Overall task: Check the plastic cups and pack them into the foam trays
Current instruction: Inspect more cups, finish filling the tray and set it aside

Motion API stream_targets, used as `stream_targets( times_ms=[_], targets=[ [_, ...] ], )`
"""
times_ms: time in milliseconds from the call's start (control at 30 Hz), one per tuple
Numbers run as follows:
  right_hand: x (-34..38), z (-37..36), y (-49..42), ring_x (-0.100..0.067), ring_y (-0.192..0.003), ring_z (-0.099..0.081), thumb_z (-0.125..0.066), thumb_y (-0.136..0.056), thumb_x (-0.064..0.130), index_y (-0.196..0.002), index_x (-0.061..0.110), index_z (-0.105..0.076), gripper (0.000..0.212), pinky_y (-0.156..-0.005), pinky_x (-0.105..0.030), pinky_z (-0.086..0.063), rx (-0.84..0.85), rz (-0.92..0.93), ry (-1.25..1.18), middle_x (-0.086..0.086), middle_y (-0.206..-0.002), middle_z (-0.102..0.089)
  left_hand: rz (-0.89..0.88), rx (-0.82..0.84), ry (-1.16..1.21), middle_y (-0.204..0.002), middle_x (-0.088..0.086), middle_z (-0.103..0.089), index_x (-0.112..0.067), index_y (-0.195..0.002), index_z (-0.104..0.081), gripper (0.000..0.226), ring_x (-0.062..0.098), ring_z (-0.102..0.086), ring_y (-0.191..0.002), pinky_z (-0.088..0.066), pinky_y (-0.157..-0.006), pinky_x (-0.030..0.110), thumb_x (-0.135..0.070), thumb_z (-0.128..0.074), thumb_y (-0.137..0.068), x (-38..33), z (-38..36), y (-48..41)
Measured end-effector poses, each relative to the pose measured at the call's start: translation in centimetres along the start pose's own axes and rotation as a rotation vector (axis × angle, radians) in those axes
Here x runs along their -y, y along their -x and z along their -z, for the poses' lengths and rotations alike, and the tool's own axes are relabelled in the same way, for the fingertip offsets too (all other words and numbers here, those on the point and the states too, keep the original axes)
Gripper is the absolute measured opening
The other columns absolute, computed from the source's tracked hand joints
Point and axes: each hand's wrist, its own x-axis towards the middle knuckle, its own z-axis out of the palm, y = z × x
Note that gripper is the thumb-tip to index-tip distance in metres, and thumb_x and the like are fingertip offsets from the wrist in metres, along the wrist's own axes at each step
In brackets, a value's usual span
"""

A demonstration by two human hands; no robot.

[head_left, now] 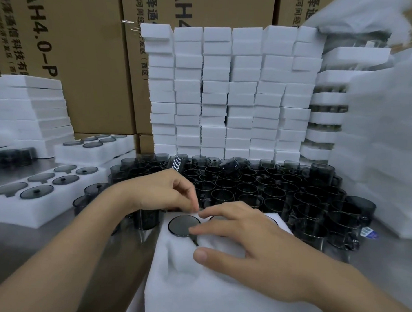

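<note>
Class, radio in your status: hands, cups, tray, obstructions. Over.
Left hand curled at far edge of white foam tray, grip unclear. Right hand spread on tray. Smoky grey plastic cup seated. Loose cups crowd behind.

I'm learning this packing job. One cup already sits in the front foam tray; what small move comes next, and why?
Probably the left hand reaches to the loose cups behind for another. The tray shows one cup seated, and the right hand lies spread on the foam, seemingly steadying it.
</note>
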Motion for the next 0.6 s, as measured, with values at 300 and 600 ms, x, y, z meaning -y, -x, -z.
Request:
stream_targets(
  times_ms=[300, 600],
  targets=[
    [-0.2, -0.1, -0.3, 0.010, -0.149, -0.016, -0.037, -0.096, 0.086, -0.154, 0.059, -0.040, 0.064, -0.121, -0.036, -0.018, 0.019, 0.015, 0.008, 0.034, -0.158, -0.034, -0.073, -0.465, -0.280, -0.123, -0.003, -0.066, -0.035, -0.124, -0.070, 0.039, 0.014, -0.064, -0.109, -0.050, -0.090, 0.030, -0.012, -0.065, -0.093, -4.2, -3.3, -9.3],
    [-0.2, -0.1, -0.3, -0.001, -0.145, -0.027, -0.046, -0.100, 0.075, -0.147, 0.048, -0.053, 0.055, -0.116, -0.035, -0.023, -0.007, 0.059, 0.041, 0.027, -0.154, -0.041, 0.118, -0.273, -0.647, -0.140, 0.005, -0.062, -0.028, -0.138, -0.055, 0.035, 0.030, -0.056, -0.125, -0.050, -0.100, 0.047, -0.031, -0.064, -0.105, -3.2, -4.1, -15.8]
  ],
)
